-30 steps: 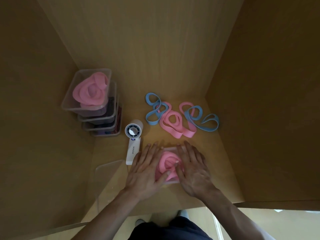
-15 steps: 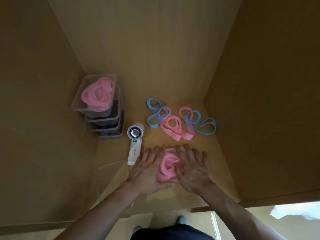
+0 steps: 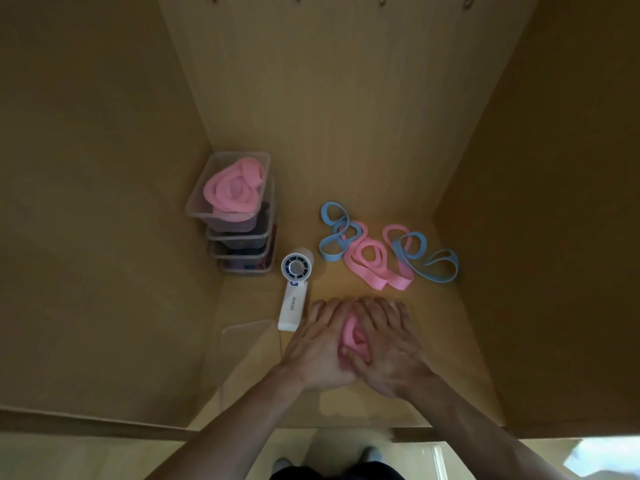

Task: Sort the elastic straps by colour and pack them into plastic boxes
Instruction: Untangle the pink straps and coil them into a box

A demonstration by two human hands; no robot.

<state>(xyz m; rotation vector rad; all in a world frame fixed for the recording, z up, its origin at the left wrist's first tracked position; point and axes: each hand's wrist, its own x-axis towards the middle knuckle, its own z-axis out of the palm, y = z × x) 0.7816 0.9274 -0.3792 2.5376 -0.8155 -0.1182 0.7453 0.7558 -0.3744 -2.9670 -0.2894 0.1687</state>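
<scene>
The fingers of both hands lie straight and close together. The left hand and right hand press a coiled pink strap flat at lower centre. Just left lie a white handheld fan and a clear lid. Above them, loose pink straps and blue straps tangle on the worktop. At upper left stands a stack of plastic boxes, with pink on top.

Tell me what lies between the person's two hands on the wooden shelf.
In the head view, a bunched pink elastic strap lies between the left hand and the right hand; both hands touch it.
</scene>
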